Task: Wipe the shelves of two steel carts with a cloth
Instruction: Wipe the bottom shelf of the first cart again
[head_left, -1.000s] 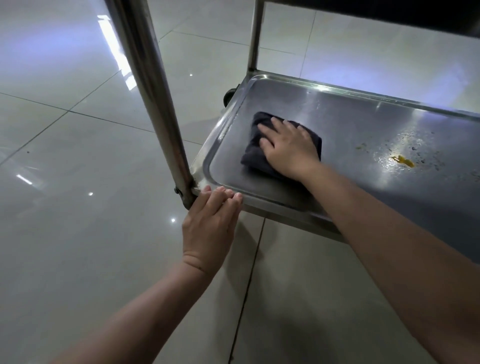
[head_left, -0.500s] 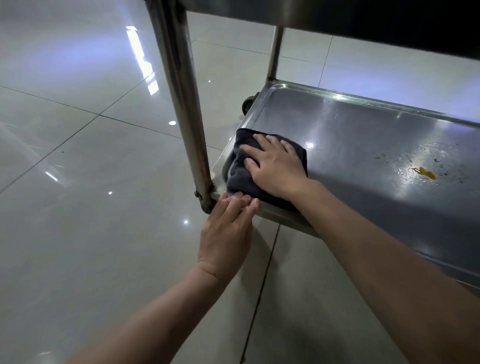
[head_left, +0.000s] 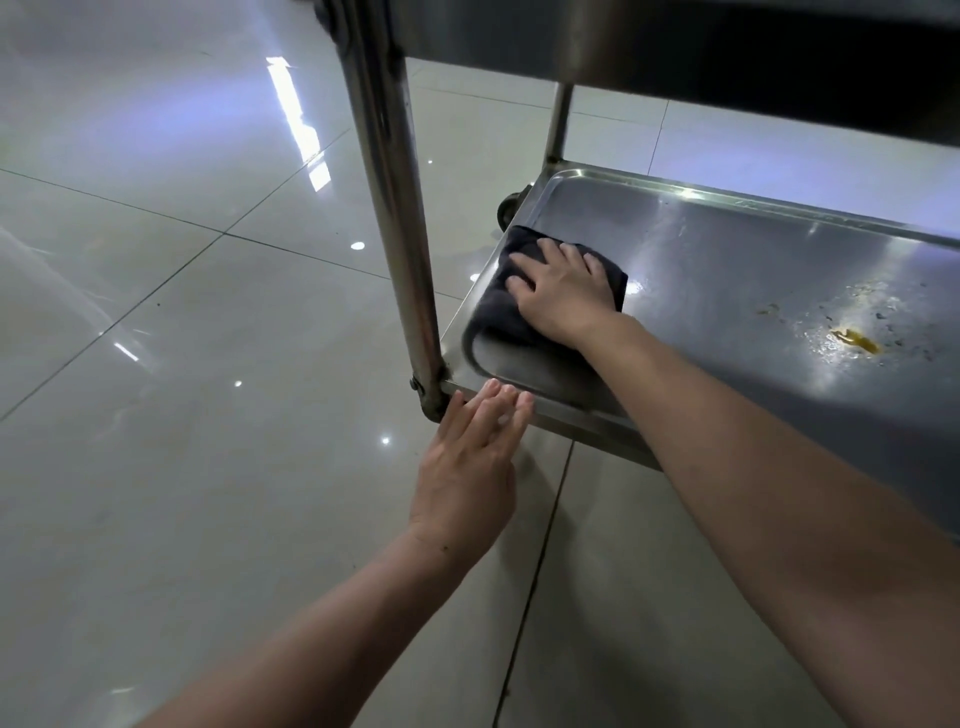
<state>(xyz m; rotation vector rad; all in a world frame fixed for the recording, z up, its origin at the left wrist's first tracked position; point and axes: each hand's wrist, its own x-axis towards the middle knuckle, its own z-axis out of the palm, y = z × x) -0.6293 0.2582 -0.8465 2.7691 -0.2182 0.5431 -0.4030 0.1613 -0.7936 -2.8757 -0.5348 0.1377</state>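
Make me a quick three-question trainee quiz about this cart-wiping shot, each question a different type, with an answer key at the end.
1. True or false: the right hand presses the dark cloth flat on the lower shelf.
2. Multiple choice: where is the yellow stain?
A. Under the cloth
B. On the shelf, to the right of the cloth and apart from it
C. On the floor tiles
3. Fill in: the left hand has straight fingers touching the shelf's front ____, beside the cart's steel post.

Key
1. True
2. B
3. edge
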